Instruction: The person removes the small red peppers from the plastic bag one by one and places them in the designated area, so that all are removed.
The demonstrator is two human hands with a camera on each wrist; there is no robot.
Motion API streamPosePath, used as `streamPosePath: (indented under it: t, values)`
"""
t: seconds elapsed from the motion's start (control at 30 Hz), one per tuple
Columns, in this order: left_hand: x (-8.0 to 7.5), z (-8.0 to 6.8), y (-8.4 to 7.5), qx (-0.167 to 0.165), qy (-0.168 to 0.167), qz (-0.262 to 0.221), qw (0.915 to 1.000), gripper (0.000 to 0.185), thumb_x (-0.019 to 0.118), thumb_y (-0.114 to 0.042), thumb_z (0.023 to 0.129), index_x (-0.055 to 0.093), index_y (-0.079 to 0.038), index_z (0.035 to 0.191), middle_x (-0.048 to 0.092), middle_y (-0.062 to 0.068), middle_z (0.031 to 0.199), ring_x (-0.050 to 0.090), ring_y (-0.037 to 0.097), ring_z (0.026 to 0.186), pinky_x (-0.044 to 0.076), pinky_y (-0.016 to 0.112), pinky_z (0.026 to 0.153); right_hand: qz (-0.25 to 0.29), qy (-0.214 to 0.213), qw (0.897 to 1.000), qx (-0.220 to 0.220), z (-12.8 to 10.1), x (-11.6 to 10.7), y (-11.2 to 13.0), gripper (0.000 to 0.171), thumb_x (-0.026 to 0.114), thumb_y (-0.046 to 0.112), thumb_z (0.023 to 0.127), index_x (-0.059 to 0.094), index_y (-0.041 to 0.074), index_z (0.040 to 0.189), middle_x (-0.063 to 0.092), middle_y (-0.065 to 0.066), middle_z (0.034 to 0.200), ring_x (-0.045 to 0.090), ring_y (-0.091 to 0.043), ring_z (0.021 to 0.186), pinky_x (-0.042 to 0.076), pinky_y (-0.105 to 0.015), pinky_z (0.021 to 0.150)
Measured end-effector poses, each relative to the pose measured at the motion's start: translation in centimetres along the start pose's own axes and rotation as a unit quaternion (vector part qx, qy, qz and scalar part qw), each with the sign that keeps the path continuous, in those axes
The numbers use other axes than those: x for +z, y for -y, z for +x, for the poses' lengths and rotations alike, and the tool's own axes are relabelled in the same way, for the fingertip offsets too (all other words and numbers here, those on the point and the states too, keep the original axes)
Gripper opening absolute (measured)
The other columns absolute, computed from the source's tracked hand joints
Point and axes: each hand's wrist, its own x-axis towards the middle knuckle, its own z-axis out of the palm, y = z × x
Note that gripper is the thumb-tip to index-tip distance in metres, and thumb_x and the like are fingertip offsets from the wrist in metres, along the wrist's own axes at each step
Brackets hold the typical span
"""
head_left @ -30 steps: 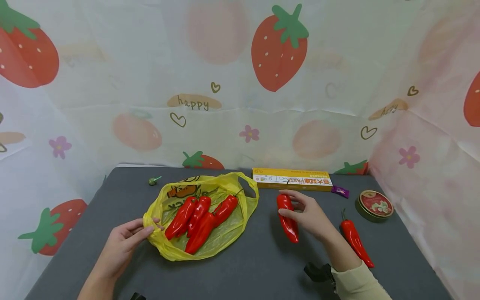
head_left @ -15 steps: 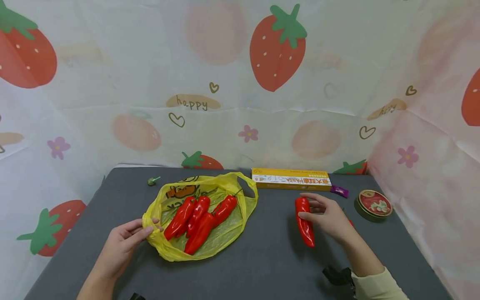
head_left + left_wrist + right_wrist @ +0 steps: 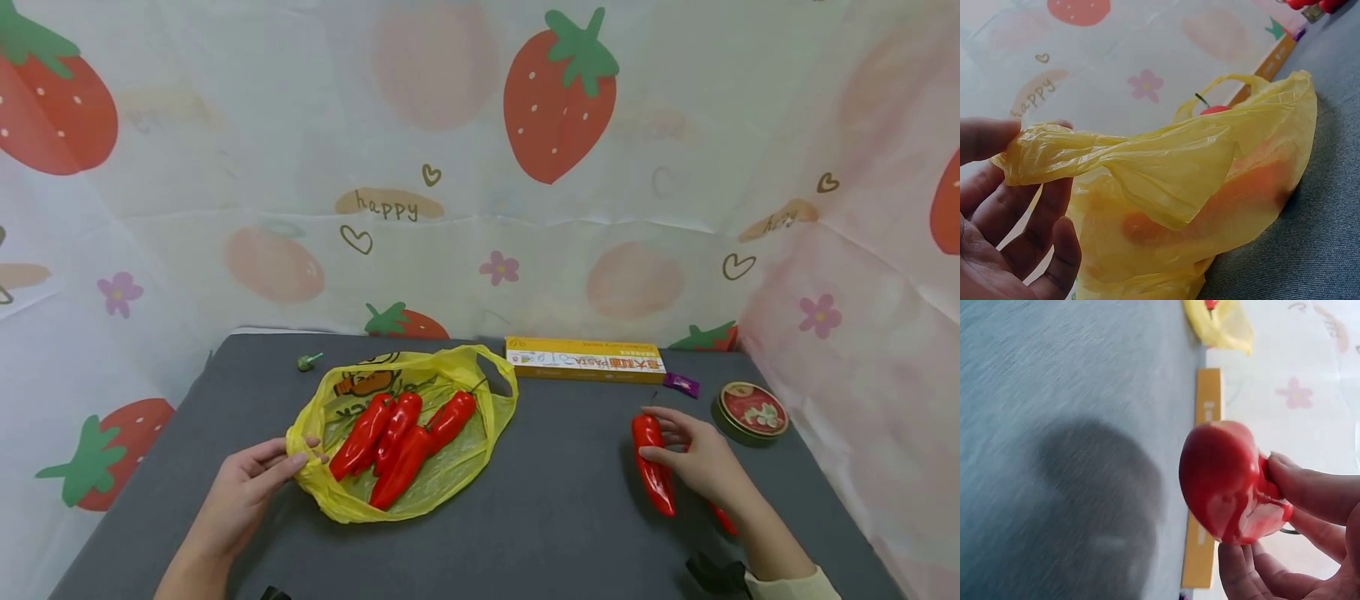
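Observation:
My left hand (image 3: 247,492) pinches the near left rim of a yellow plastic bag (image 3: 341,504) between thumb and fingers; the left wrist view shows the gathered film (image 3: 1079,153) in its grip. Inside the open bag lie several red chili peppers (image 3: 408,467). Over the right side of the table, my right hand (image 3: 701,458) grips another red chili pepper (image 3: 654,467), thumb on the near side and fingers behind. In the right wrist view this pepper (image 3: 1219,481) hangs above the table, its shadow on the cloth. A further red pepper (image 3: 722,518) is mostly hidden behind the right hand.
A yellow pasta box (image 3: 585,360) lies along the back edge, with a small purple wrapped packet (image 3: 682,384) beside it. A round tin (image 3: 750,412) stands at the right. One small green stemmed object (image 3: 307,362) lies at the back left of the grey table (image 3: 525,533).
My right hand has carried its pepper to the right and nearer, now covering most of the pepper lying there. The left hand and the bag have stayed put.

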Motion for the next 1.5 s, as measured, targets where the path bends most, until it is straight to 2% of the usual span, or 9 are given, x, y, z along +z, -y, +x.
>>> streamPosePath:
  t: [0.4,0.5,0.6,0.67,0.83,0.87,1.13,1.4,1.5]
  values:
    - [0.2,0.1,0.1,-0.005,-0.003,0.008,1.0000,0.040,0.058,-0.017,0.104,0.057,0.015,0.128,0.075,-0.005,0.114,0.068,0.003,0.104,0.055,0.019,0.088,-0.081,-0.022,0.996,-0.001,-1.7,-0.4,-2.4,0.064,0.081,0.033,0.086,0.058,0.014,0.142,0.065,-0.024,0.126,0.059,-0.034,0.104,0.052,-0.052,0.082]
    - [0.1,0.1,0.2,-0.001,-0.001,0.005,1.0000,0.040,0.058,-0.015,0.104,0.057,0.016,0.128,0.075,-0.007,0.113,0.068,0.003,0.104,0.054,0.019,0.087,-0.100,-0.023,0.995,-0.002,-1.6,-0.2,-2.8,0.063,0.081,0.032,0.086,0.059,0.014,0.141,0.066,-0.018,0.104,0.056,-0.029,0.092,0.050,-0.045,0.074]
    - [0.1,0.1,0.2,0.012,0.006,0.000,0.9999,0.039,0.057,-0.013,0.104,0.056,0.018,0.127,0.075,-0.008,0.111,0.069,0.003,0.103,0.055,0.019,0.087,-0.112,-0.027,0.993,-0.006,-1.5,-0.1,-3.1,0.062,0.082,0.030,0.085,0.059,0.013,0.141,0.057,-0.009,0.086,0.050,-0.022,0.080,0.040,-0.037,0.067]
    - [0.0,0.1,0.2,0.021,0.011,0.001,0.9997,0.039,0.056,-0.013,0.105,0.055,0.019,0.126,0.075,-0.007,0.110,0.070,0.004,0.102,0.056,0.020,0.086,-0.116,-0.030,0.993,-0.012,-1.4,-0.1,-3.3,0.062,0.082,0.028,0.085,0.060,0.011,0.140,0.057,-0.010,0.091,0.048,-0.020,0.077,0.037,-0.035,0.065]
    - [-0.1,0.2,0.1,0.030,0.017,-0.001,0.9994,0.036,0.054,-0.011,0.105,0.056,0.019,0.124,0.076,-0.004,0.110,0.070,0.006,0.100,0.056,0.022,0.086,-0.118,-0.028,0.992,-0.023,-1.2,-0.4,-3.6,0.062,0.084,0.027,0.083,0.061,0.007,0.137,0.058,-0.023,0.122,0.051,-0.019,0.079,0.041,-0.035,0.065]
    - [-0.1,0.2,0.1,0.031,0.017,-0.001,0.9994,0.035,0.054,-0.011,0.105,0.057,0.018,0.124,0.076,-0.004,0.110,0.070,0.006,0.100,0.056,0.022,0.086,-0.116,-0.023,0.993,-0.021,-1.2,-0.4,-3.6,0.063,0.084,0.027,0.083,0.061,0.006,0.137,0.057,-0.023,0.122,0.052,-0.019,0.079,0.041,-0.035,0.065]
    - [-0.2,0.2,0.2,0.029,0.020,-0.002,0.9994,0.034,0.054,-0.012,0.105,0.058,0.016,0.124,0.076,-0.003,0.112,0.070,0.006,0.102,0.056,0.022,0.086,-0.103,-0.010,0.995,0.003,-1.3,-0.5,-3.8,0.063,0.085,0.026,0.082,0.061,0.008,0.138,0.058,-0.016,0.114,0.050,-0.020,0.078,0.040,-0.034,0.064]
    - [-0.3,0.1,0.3,0.027,0.016,-0.004,0.9995,0.033,0.055,-0.012,0.105,0.060,0.015,0.123,0.075,-0.002,0.114,0.068,0.004,0.104,0.056,0.022,0.086,-0.081,-0.010,0.997,-0.011,-1.3,-0.8,-3.8,0.061,0.083,0.024,0.084,0.060,0.008,0.138,0.056,-0.010,0.095,0.051,-0.017,0.072,0.040,-0.032,0.063]
    - [-0.3,0.1,0.3,0.025,0.015,-0.005,0.9996,0.035,0.055,-0.013,0.105,0.059,0.015,0.125,0.075,-0.002,0.114,0.069,0.005,0.103,0.056,0.022,0.086,-0.061,-0.009,0.998,-0.018,-1.3,-1.2,-3.4,0.061,0.082,0.025,0.085,0.059,0.009,0.139,0.059,-0.012,0.099,0.054,-0.016,0.070,0.041,-0.031,0.061]
